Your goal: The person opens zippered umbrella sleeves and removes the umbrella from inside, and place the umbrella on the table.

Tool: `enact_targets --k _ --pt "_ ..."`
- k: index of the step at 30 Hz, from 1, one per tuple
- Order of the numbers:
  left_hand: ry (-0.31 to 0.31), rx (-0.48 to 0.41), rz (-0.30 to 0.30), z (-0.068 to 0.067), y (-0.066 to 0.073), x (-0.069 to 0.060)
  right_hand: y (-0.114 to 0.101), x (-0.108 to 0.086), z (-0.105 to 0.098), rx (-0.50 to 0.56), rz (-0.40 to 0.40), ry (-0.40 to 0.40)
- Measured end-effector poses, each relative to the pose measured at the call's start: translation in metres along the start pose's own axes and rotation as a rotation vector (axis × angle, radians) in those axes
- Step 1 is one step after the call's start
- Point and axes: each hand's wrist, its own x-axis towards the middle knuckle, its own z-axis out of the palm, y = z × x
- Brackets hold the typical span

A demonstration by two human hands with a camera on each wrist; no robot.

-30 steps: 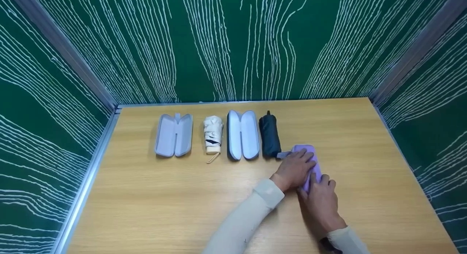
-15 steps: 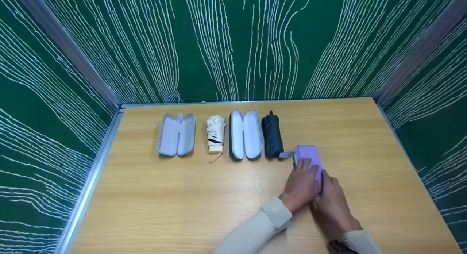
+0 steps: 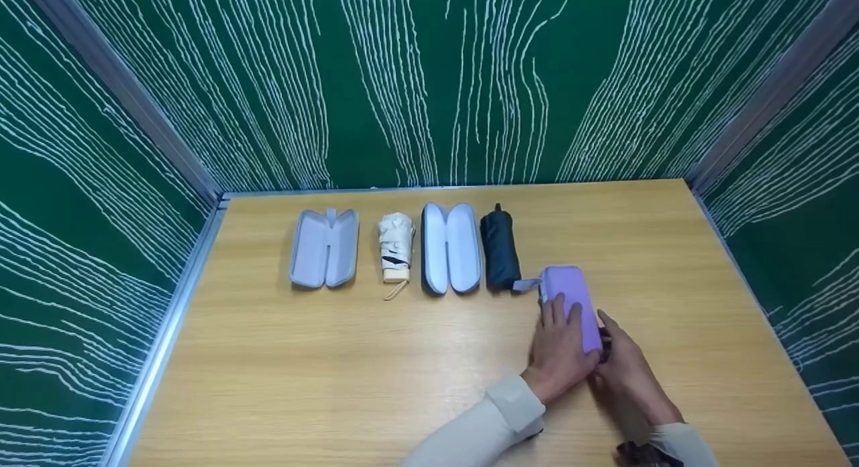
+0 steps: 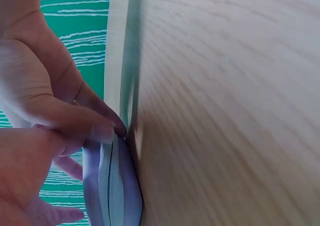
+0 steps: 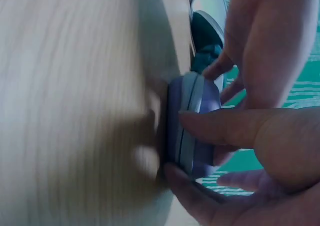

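A purple zippered case (image 3: 567,289) lies on the table at the right, a grey tab (image 3: 527,284) sticking out from its far left corner. Spread over its top, the fingers of my left hand (image 3: 560,343) grip it, with the thumb at the near end. My right hand (image 3: 631,366) is at the case's near right corner. In the right wrist view its thumb (image 5: 215,126) lies on the pale zipper band (image 5: 192,93) along the side, its finger pinching from below. The zipper pull itself is hidden by the fingers. A small dark patch shows beside the right fingers in the head view.
Along the back stand an open grey case (image 3: 325,249), a cream folded umbrella (image 3: 396,245) with a wrist loop, an open dark case with a pale lining (image 3: 463,249), and a black folded umbrella (image 3: 500,249). Green white-streaked walls enclose the wooden table (image 3: 302,366).
My left hand has slid back along the case toward its near end, uncovering the far part. The right hand has shifted right, to the near right corner. The other things stay put.
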Motion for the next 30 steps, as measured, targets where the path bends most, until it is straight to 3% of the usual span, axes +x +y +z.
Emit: enact_targets --k 7,18,23,30 --pt "0.014 0.044 0.001 0.003 0.002 -0.002 0.008 -0.001 -0.006 0.097 -0.012 0.005" --pt "0.062 0.131 0.04 0.01 0.0 -0.008 0.018 0.001 -0.013 0.26 0.053 -0.074" --pt "0.061 0.071 0.035 0.011 0.0 -0.01 0.022 0.003 -0.014 0.323 0.085 -0.086" --pt "0.077 -0.082 0.01 0.008 0.0 -0.013 0.025 0.005 -0.014 0.294 0.109 -0.051"
